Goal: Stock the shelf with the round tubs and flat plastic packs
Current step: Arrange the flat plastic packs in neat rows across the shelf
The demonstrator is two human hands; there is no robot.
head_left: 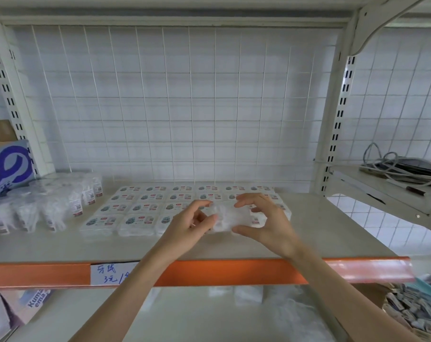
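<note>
Over white shelf (61, 245), hands (189, 225) (263, 218) grip clear labelled tub (228, 215).

The shelf (61, 245) is cream, its front edge an orange strip (234, 270) with a white tag (105, 274) handwritten in blue. The flat packs (140, 208) are white, labels seemingly teal and red. The round tubs (36, 208) are clear, white-labelled. At the left edge, a box (9, 166) shows purple-blue swirls.

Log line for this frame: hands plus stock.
left hand: grips pack | right hand: grips same pack, above shelved packs | shelved packs: rows on shelf | tubs: left of them
</note>
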